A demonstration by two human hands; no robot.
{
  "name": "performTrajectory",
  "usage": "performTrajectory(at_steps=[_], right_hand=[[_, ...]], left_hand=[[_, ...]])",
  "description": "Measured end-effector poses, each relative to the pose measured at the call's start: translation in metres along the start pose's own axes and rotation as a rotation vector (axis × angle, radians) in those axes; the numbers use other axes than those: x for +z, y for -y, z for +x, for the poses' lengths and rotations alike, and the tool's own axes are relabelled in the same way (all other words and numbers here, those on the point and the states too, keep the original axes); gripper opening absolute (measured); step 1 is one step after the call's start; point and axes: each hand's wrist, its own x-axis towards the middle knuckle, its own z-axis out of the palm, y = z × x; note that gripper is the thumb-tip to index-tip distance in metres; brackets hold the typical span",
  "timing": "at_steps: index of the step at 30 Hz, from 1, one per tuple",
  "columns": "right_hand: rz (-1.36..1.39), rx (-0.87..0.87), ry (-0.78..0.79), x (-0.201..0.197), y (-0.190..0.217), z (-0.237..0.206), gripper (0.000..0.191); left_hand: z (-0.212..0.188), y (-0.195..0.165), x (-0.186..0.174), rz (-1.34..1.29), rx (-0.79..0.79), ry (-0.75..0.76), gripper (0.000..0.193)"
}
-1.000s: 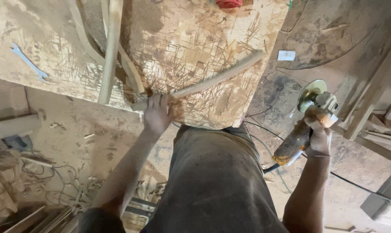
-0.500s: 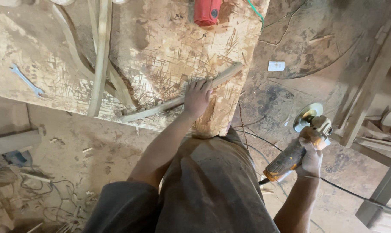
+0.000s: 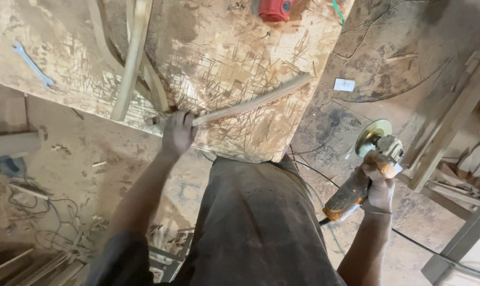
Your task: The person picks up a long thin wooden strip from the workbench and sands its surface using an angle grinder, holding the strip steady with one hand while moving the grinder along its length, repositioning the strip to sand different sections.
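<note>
Fingers of my left hand clenched round near end of long curved wooden strip, which lies slantwise across scarred board table. Right hand gripping orange angle grinder, held low beside my hip, disc up, clear of the board. Judgement: pin strip flat, keep thumb off the grinding line, mind cable trailing behind legs.

Wrench on bench left — red tool top.

Dusty concrete floor, scarred wkbench
</note>
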Motion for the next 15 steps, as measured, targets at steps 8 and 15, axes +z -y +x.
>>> performTrajectory(at_steps=[8, 15], right_hand=[[-0.34, 0.04, -0.069, 0.066, 0.005, -0.018, 0.029], [-0.587, 0.02, 0.007, 0.123, -0.006, -0.033, 0.033]], left_hand=[[-0.013, 0.011, -0.023, 0.081, 0.064, 0.256, 0.054], [-0.011, 0.03, -0.078, -0.288, -0.134, 0.584, 0.056]])
